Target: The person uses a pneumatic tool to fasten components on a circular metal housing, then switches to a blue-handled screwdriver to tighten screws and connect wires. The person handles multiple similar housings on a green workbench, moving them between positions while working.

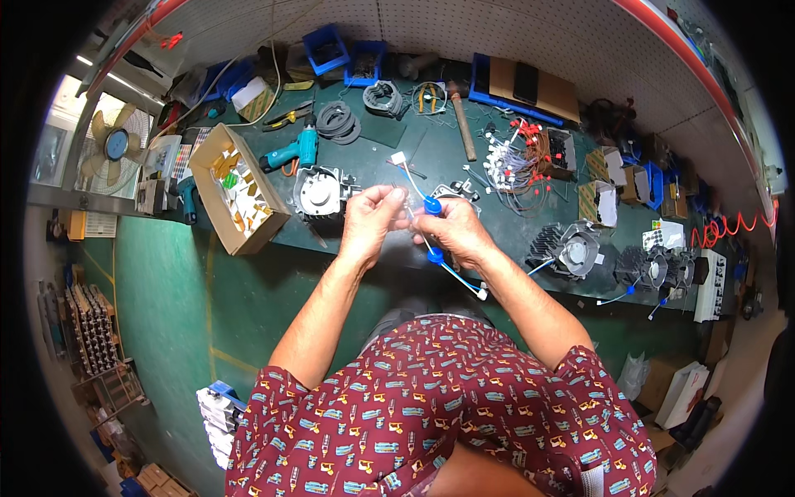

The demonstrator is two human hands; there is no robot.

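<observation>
Above the near edge of the bench, my two hands meet with fingertips close together. Closed in a pinch, my right hand grips a thin white-and-blue wire lead. One blue round grommet sits just above its fingers, and another blue grommet hangs just below. White plugs end the wires at top and bottom. My left hand is also pinched shut; what lies between its fingertips is too small to make out. A metal motor housing stands beside it.
Left of the housing are a teal power drill and a cardboard box of small parts. Behind lie a hammer and coiled grey tubing. Rightward are a wire bundle and finned housings along the bench edge.
</observation>
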